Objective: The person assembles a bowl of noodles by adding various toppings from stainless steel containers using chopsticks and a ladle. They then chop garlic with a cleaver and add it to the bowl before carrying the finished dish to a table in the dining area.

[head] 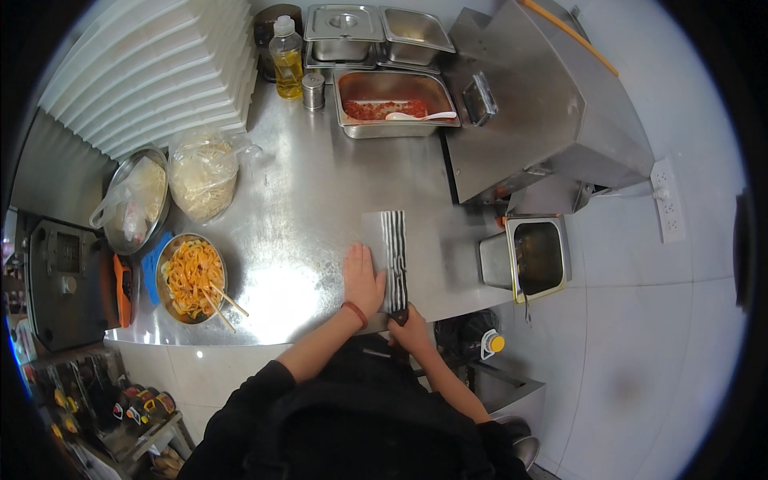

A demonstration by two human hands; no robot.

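My right hand (411,331) grips the dark handle of a cleaver (394,264) near the front edge of a stainless steel counter (324,174). The broad blade points away from me, and black and white bands run along it, perhaps reflections. Flat beside the blade's left side, my left hand (363,277) rests with straight fingers and holds nothing. Its thumb is close to the blade; whether they touch I cannot tell. To the left stands a metal bowl (223,264) of sauced wide noodles (191,273), with wooden chopsticks (223,307) leaning out over its rim.
Bagged noodles (204,174) and stacked white plastic trays (156,66) stand at left. At the back are an oil bottle (288,66) and a steel pan (396,130) of red sauce with a spoon (420,116). A steel machine (522,102) and a deep steel container (498,261) bound the right.
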